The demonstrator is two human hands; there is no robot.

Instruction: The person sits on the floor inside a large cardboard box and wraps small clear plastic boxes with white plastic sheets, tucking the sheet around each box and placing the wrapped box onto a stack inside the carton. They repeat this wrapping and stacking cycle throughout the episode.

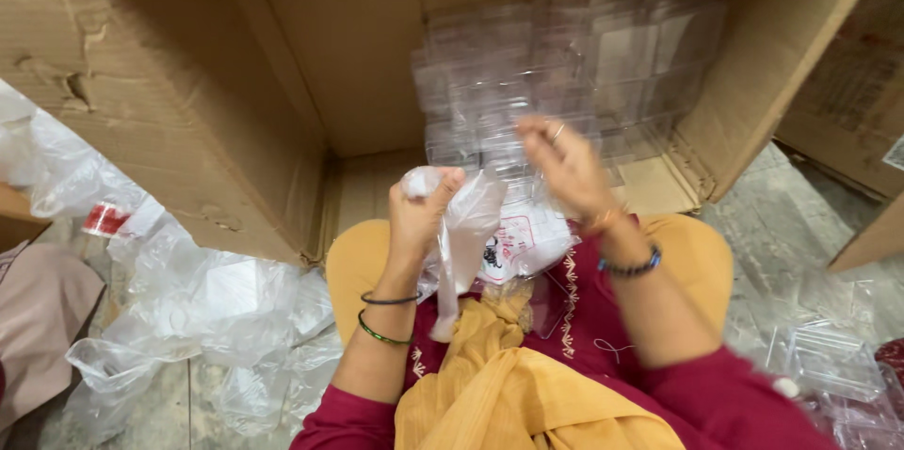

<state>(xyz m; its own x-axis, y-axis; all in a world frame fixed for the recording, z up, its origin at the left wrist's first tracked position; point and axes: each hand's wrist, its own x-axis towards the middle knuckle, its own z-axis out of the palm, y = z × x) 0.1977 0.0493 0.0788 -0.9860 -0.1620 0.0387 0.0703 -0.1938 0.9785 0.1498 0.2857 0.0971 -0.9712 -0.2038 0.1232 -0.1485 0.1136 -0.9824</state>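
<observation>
My left hand (421,215) is closed around the gathered top of a thin clear plastic bag (468,233) that hangs down over my lap. My right hand (563,168) is raised just to its right, blurred, with fingers together near a clear plastic box (499,144); whether it grips the box or the bag I cannot tell. A printed white packet (513,245) lies in my lap below both hands. Behind my hands, a stack of clear plastic boxes (574,64) stands inside a large open cardboard carton (235,83).
Crumpled clear plastic bags (188,309) pile up on the floor at the left. More clear plastic boxes (829,365) lie at the lower right. A second cardboard carton (857,83) stands at the right. A yellow scarf (499,384) drapes over my lap.
</observation>
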